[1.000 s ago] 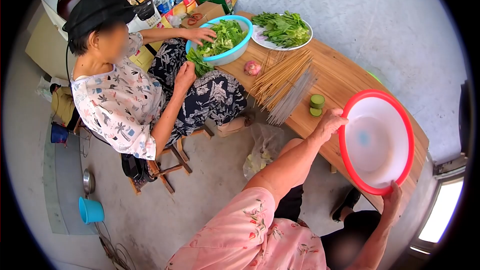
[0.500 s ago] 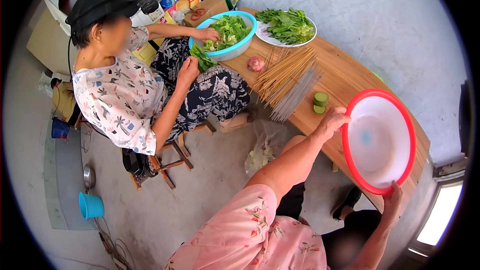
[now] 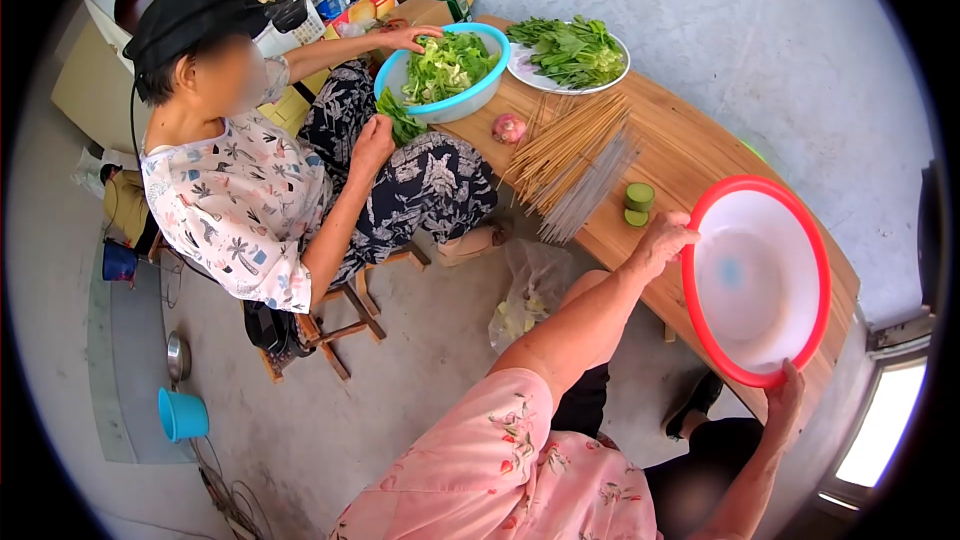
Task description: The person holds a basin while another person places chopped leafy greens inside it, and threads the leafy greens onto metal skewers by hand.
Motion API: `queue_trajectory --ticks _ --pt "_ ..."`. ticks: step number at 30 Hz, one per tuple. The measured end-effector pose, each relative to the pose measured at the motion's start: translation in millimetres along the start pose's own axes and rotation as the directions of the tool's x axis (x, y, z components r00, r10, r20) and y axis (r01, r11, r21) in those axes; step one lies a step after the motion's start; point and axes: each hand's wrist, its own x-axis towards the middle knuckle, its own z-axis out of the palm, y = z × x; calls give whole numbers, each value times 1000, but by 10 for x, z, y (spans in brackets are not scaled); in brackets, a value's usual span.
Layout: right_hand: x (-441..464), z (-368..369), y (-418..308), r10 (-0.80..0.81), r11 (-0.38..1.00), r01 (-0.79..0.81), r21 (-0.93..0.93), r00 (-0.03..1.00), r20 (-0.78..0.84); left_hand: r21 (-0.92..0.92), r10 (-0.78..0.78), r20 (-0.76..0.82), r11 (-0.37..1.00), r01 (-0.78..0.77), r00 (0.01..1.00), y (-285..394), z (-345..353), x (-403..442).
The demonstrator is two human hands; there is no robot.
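Note:
A white plastic basin [image 3: 750, 290] with a red rim tilts toward me over the right end of the wooden table. Its inside shows bare, with a pale blue spot at the bottom. My left hand [image 3: 662, 243] grips the rim on its left side. At the lower edge, my right hand [image 3: 787, 390] is closed on the rim. Two green vegetable pieces [image 3: 639, 198] lie on the table just beyond my left hand. Bamboo skewers [image 3: 575, 152] and grey metal skewers [image 3: 590, 190] are spread farther left.
A co-worker [image 3: 235, 180] sits at left, one hand at a blue-rimmed basin [image 3: 483, 95] of leafy greens, the other holding leaves. A plate of greens [image 3: 570, 55] and a pink onion [image 3: 509, 128] stand on the table. A plastic bag [image 3: 530, 290] lies below.
The co-worker's far hand has risen from among the greens to the back rim of the blue-rimmed basin. My hands and the red-rimmed basin stay nearly still.

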Motion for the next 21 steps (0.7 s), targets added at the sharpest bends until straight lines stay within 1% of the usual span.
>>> queue_trajectory --ticks 9,11,15,18,20,21 --pt "-22 31 -14 -22 1000 22 7 1000 2 -15 -2 0 1000 2 1000 10 7 8" --pt "-1 0 -10 -3 1000 2 14 1000 11 22 -22 -1 1000 22 1000 -12 4 42" --pt "15 -46 28 -21 1000 21 13 1000 9 30 -27 -8 999 27 1000 -17 12 43" --pt "21 -72 26 21 1000 -20 -15 1000 13 26 -22 -45 999 23 999 -31 23 45" --pt "-48 24 2 -32 999 32 -11 999 39 22 -25 -62 999 26 998 -33 28 39" --pt "-41 9 8 -33 999 33 -11 999 40 22 -24 -62 999 26 998 -49 22 50"
